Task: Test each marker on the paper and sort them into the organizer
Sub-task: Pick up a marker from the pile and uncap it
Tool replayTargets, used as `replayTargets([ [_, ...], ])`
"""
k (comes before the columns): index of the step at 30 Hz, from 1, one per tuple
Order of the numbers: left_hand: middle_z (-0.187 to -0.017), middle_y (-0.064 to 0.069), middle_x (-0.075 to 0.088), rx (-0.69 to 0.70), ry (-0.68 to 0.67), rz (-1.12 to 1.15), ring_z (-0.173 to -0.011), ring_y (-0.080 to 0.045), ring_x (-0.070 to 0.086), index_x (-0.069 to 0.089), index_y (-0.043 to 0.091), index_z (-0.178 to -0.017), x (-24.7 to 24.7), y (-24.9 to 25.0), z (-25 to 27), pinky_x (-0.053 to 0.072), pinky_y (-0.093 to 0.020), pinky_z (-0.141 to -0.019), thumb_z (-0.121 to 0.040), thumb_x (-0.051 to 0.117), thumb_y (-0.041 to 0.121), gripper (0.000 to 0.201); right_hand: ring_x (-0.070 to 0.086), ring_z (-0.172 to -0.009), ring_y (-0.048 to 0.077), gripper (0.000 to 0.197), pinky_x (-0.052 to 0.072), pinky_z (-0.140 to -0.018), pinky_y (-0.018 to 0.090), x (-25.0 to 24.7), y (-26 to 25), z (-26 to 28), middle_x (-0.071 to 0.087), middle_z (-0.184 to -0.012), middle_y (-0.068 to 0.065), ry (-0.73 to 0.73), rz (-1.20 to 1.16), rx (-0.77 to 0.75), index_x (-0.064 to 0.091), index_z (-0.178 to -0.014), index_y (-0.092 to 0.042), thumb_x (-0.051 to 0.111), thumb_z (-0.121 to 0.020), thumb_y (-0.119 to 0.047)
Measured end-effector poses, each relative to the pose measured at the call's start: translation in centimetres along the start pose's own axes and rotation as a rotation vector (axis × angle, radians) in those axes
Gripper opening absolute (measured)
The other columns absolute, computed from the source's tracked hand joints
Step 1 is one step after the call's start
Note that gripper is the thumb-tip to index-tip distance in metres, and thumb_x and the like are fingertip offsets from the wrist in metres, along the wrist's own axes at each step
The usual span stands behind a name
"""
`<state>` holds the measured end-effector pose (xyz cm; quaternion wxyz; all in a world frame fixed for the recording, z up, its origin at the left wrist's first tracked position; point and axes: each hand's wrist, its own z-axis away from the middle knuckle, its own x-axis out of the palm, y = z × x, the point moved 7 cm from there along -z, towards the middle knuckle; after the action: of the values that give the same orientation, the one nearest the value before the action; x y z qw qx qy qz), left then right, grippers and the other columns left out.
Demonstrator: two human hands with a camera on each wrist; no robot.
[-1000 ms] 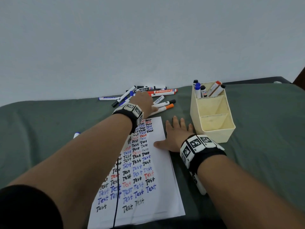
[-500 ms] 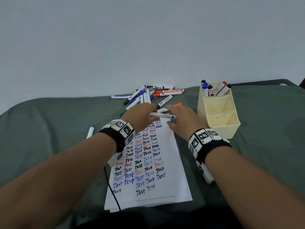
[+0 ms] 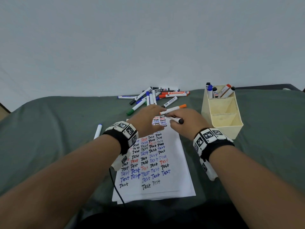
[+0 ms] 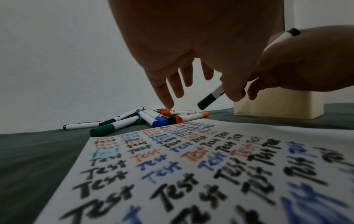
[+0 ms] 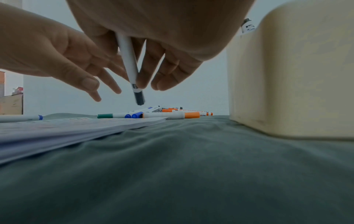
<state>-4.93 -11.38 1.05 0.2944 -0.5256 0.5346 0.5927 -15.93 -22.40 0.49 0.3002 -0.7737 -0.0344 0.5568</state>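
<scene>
Black-capped marker (image 3: 176, 120) pinched by right hand (image 3: 187, 123) over paper (image 3: 171, 162) — left hand (image 3: 146, 121) fingers spread

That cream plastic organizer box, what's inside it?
The cream plastic organizer box has three compartments. The far one holds five capped markers standing on end: blue, black and orange-red caps show. The middle and near compartments look empty, though their floors are partly hidden by the walls.
</scene>
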Motion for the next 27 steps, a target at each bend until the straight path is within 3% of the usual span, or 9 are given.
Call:
replayTargets([
  [2,-0.158,0.001,0.033,-0.008,-0.043,-0.021,-0.145,-0.016,0.030,0.040,0.030,-0.151,0.5,-0.3,-0.1,0.025,-0.033,-0.119,-0.091,0.072,0.036,0.068,0.064,-0.085,0.009,0.027,0.054,-0.077,0.030,0.0,0.2,0.2,0.072,-0.103,-0.014,0.008,-0.069,0.022,0.065,-0.117,-0.041,0.060,-0.091,-0.036],
  [4,-0.162,0.001,0.028,-0.009,-0.058,-0.027,-0.145,-0.017,0.029,0.040,0.034,-0.151,0.8,-0.3,-0.4,0.021,-0.026,-0.113,-0.093,0.070,0.037,0.065,0.065,-0.085,0.011,0.019,0.054,-0.078,0.032,0.0,0.5,0.3,0.069,-0.101,-0.014,0.019,-0.117,0.045,0.056,-0.108,-0.041,0.064,-0.091,-0.038],
  [7,-0.157,-0.002,0.037,-0.027,-0.079,-0.031,-0.136,-0.020,0.041,0.057,0.023,-0.135,1.0,-0.3,-0.9,0.026,-0.022,-0.104,-0.095,0.066,0.036,0.043,0.061,-0.073,0.005,0.014,0.053,-0.071,0.031,0.0,0.3,0.2,0.069,-0.087,-0.015,0.049,-0.119,0.011,0.059,-0.097,-0.042,0.070,-0.089,-0.039],
  [10,-0.122,-0.005,0.061,-0.126,-0.136,-0.040,-0.099,-0.019,0.058,0.057,0.021,-0.114,1.0,-1.0,-1.1,0.045,-0.029,-0.082,-0.099,0.059,0.040,0.025,0.063,-0.081,0.009,0.016,0.054,-0.076,0.032,0.1,0.1,0.0,0.071,-0.092,-0.011,0.056,-0.072,-0.030,0.074,-0.106,-0.036,0.072,-0.090,-0.037],
  [12,-0.098,-0.002,0.063,-0.185,-0.183,-0.047,-0.080,-0.018,0.059,0.052,0.022,-0.113,1.2,-1.6,-0.8,0.046,-0.032,-0.068,-0.101,0.053,0.043,0.024,0.063,-0.091,0.011,0.024,0.052,-0.081,0.030,0.3,0.5,-0.4,0.072,-0.102,-0.009,0.028,0.006,-0.006,0.074,-0.115,-0.034,0.069,-0.092,-0.039],
  [14,-0.087,0.001,0.061,-0.193,-0.203,-0.062,-0.073,-0.016,0.058,0.049,0.024,-0.116,1.3,-1.9,-0.3,0.043,-0.031,-0.061,-0.103,0.048,0.044,0.023,0.057,-0.087,0.008,0.027,0.046,-0.077,0.025,0.7,0.9,-0.7,0.072,-0.105,-0.010,-0.002,0.052,0.013,0.072,-0.119,-0.034,0.067,-0.094,-0.042],
  [16,-0.086,0.001,0.061,-0.175,-0.214,-0.087,-0.075,-0.017,0.058,0.049,0.027,-0.124,1.3,-1.8,0.1,0.043,-0.032,-0.062,-0.104,0.045,0.045,0.026,0.054,-0.086,0.007,0.026,0.043,-0.076,0.025,1.1,1.1,-0.8,0.071,-0.104,-0.009,-0.019,0.062,0.021,0.071,-0.119,-0.033,0.066,-0.095,-0.042],
  [22,-0.082,0.008,0.058,-0.137,-0.240,-0.130,-0.072,-0.009,0.055,0.054,0.031,-0.123,1.3,-1.4,0.3,0.039,-0.030,-0.062,-0.104,0.043,0.049,0.029,0.057,-0.088,0.012,0.021,0.047,-0.077,0.029,1.7,1.4,-0.9,0.068,-0.100,-0.005,-0.063,0.020,0.040,0.070,-0.115,-0.030,0.067,-0.095,-0.037],
  [27,-0.078,0.010,0.058,-0.131,-0.218,-0.148,-0.071,-0.007,0.056,0.056,0.038,-0.124,0.6,-1.7,0.2,0.040,-0.030,-0.062,-0.100,0.044,0.057,0.033,0.057,-0.082,0.003,0.014,0.048,-0.073,0.028,1.7,1.8,-0.9,0.062,-0.088,-0.014,-0.053,-0.048,0.076,0.070,-0.107,-0.032,0.070,-0.094,-0.035],
])
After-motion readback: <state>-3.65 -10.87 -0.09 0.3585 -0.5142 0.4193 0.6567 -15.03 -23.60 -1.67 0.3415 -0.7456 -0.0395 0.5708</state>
